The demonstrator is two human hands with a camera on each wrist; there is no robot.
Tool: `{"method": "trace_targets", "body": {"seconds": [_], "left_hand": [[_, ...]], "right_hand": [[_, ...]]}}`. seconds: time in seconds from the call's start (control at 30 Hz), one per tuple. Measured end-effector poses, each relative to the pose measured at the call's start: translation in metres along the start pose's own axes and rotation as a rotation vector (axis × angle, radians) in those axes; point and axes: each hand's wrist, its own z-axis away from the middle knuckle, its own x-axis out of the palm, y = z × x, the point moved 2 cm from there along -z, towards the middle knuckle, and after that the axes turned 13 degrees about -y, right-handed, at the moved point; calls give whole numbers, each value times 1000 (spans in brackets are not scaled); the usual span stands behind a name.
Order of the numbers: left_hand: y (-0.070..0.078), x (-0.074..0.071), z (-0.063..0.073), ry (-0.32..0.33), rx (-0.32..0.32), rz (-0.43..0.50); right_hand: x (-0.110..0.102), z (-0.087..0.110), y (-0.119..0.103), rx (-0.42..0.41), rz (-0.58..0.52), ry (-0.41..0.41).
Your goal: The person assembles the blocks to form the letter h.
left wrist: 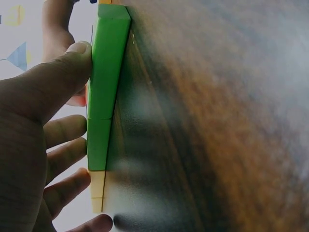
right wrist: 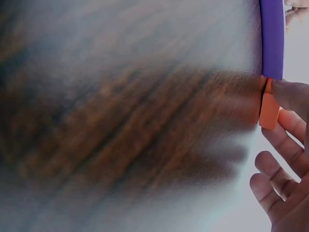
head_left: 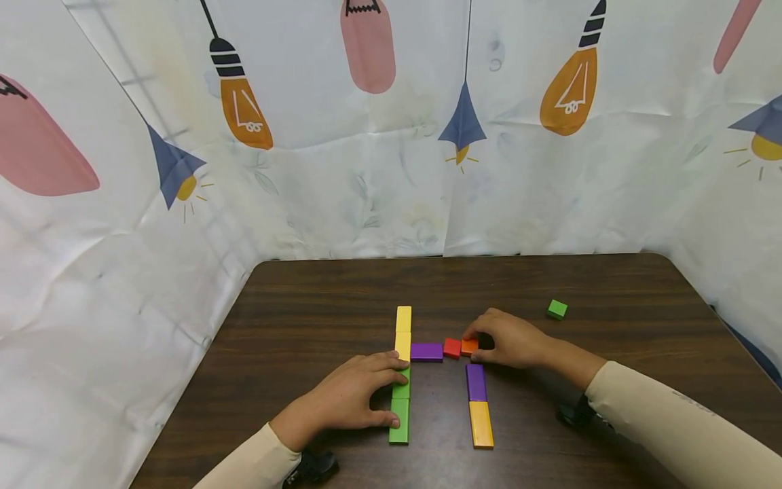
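My right hand (head_left: 513, 339) pinches a small orange block (head_left: 469, 348) between thumb and fingers; the right wrist view also has this orange block (right wrist: 269, 111) at the fingertips. To its left lie a red block (head_left: 451, 348) and a purple block (head_left: 426, 352), in a row reaching a column. That column has yellow blocks (head_left: 403, 319) at the far end and green blocks (head_left: 400, 421) at the near end. Along the column rests my left hand (head_left: 357, 390), fingers spread, fingertips and thumb touching it. Nearer me than the orange block, another purple block (head_left: 476, 382) meets an orange-yellow block (head_left: 481, 424) end to end.
A small green block (head_left: 557, 310) lies apart at the back right of the dark wooden table (head_left: 318, 292). Behind and to the left hangs a white printed curtain (head_left: 305, 197). A black wrist device (head_left: 575, 413) shows under my right forearm.
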Motion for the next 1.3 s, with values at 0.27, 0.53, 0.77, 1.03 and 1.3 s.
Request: {"method": "trace_targets", "body": {"seconds": [0.27,0.53,0.77,1.03,1.3], "left_hand": [[1,0,-1,4,4,-14],[1,0,-2,3,4,-16],[2,-1,-1,-3,-2,-8],[3,-2,-1,-6,-5,-7],[3,-2,-1,-7,-6,-7]], "right_hand": [[-2,1,-2,-6,-12,-3],[-3,0,-1,-12,-20,-7],[-8,0,-3,-21,-28,-2],[-18,9,1,7,-23,43],[-20,22,14,42,-17,70]]}}
